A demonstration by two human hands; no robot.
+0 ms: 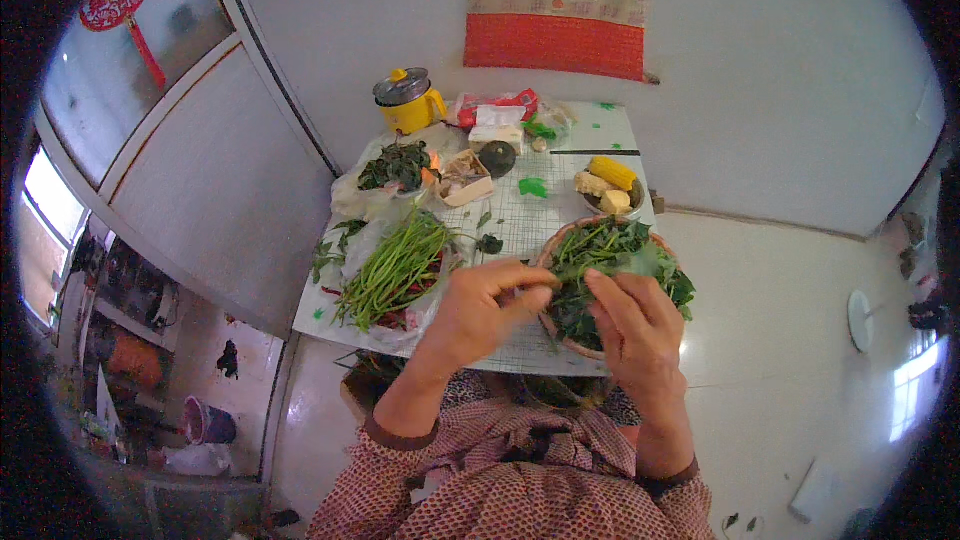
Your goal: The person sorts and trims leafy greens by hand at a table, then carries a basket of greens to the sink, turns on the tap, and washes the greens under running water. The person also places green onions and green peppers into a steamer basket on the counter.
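My left hand (pixel 484 307) is raised over the front of the table, its thumb and fingertips pinched together. Facing it, my right hand (pixel 641 322) pinches a blurred leafy green sprig (pixel 576 270), whose stem seems to reach the left fingertips. Beneath both hands stands a round woven basket (pixel 550 246), heaped with dark green leaves (pixel 577 315). To the left of my left hand, a bundle of long green stems (pixel 397 262) lies on a clear plastic bag, with reddish stems showing under it.
Farther back on the table (pixel 517 229) are a bowl with corn (pixel 611 172), a small box of bulb-like pieces (pixel 465 180), a dark round object (pixel 496 159), bagged dark leaves (pixel 394 166) and a yellow electric pot (pixel 411 109). A wall rises behind.
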